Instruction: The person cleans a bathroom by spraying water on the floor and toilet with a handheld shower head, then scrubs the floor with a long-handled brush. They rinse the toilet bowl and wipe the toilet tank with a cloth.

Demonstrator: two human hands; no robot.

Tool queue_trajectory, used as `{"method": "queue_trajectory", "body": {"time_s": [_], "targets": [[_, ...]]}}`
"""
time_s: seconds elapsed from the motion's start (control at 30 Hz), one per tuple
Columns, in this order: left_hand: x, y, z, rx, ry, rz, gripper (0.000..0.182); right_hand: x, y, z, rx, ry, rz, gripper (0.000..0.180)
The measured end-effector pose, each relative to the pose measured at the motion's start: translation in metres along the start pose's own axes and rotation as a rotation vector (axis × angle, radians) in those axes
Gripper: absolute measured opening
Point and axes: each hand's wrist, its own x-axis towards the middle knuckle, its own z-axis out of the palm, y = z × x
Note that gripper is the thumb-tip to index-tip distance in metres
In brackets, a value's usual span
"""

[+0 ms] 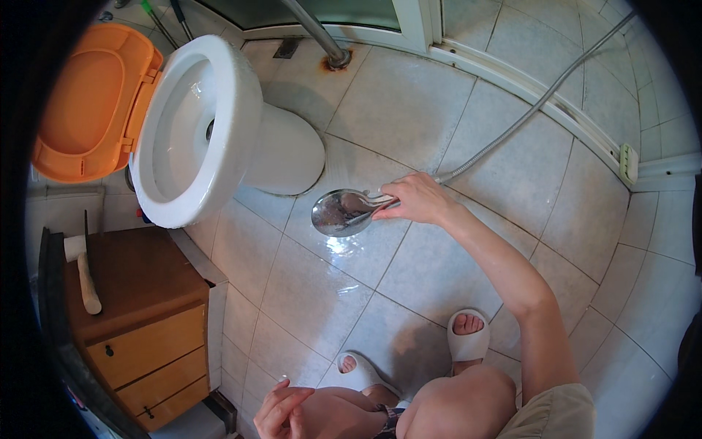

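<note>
A chrome shower head (pixel 343 213) on a metal hose (pixel 510 130) is held by its handle in my right hand (pixel 419 198), low over the tiled floor (pixel 323 280). Bright reflections and wet patches show on the tiles below it. My left hand (pixel 282 409) is by my left knee at the bottom edge, fingers partly bent, holding nothing that I can see. To the left of the shower head stands a white toilet bowl (pixel 230 181). Its orange seat and lid (pixel 90 110) are raised and lean to the left.
A wooden drawer cabinet (pixel 148 351) stands at the lower left, with a wooden-handled tool (pixel 88 285) on top. A metal pole (pixel 318 35) meets the floor near a sliding door track (pixel 488 79). My feet wear white slippers (pixel 470 337).
</note>
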Motion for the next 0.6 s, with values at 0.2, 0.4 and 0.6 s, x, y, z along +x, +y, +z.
{"method": "queue_trajectory", "body": {"time_s": [0.2,0.4,0.6], "targets": [[0.0007,0.0008,-0.0003,-0.021,0.001,-0.007,0.024,-0.0006,-0.0020,-0.0006,0.006,0.013,0.001,0.050],[0.0017,-0.0008,-0.0005,-0.034,0.000,0.012,0.024,-0.0016,-0.0019,-0.0016,0.002,0.031,-0.001,0.050],[-0.0005,0.0007,0.0016,-0.016,0.019,-0.011,0.024,-0.0018,-0.0082,-0.0082,0.068,0.045,0.035,0.055]]}}
